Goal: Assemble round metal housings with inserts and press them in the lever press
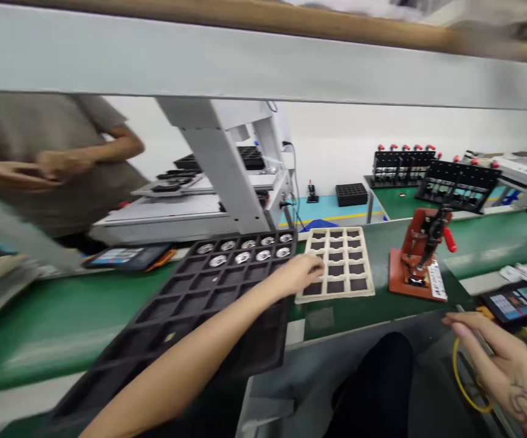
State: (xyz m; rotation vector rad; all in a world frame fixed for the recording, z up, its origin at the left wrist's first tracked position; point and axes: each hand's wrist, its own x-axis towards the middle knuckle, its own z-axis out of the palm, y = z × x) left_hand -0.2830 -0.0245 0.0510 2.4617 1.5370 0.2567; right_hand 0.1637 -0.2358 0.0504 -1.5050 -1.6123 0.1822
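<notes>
left hand (300, 275) is stretched out, fingers loosely curled on nothing, touching the near-left edge of the cream tray (341, 260) just right of the black tray (208, 292), while the right hand (500, 356) hangs open well back by the tabletop edge.

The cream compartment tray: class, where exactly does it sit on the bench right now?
In the head view the cream tray lies on the green bench right of centre, between the black tray and the red press, with the left hand at its near-left corner.
</notes>
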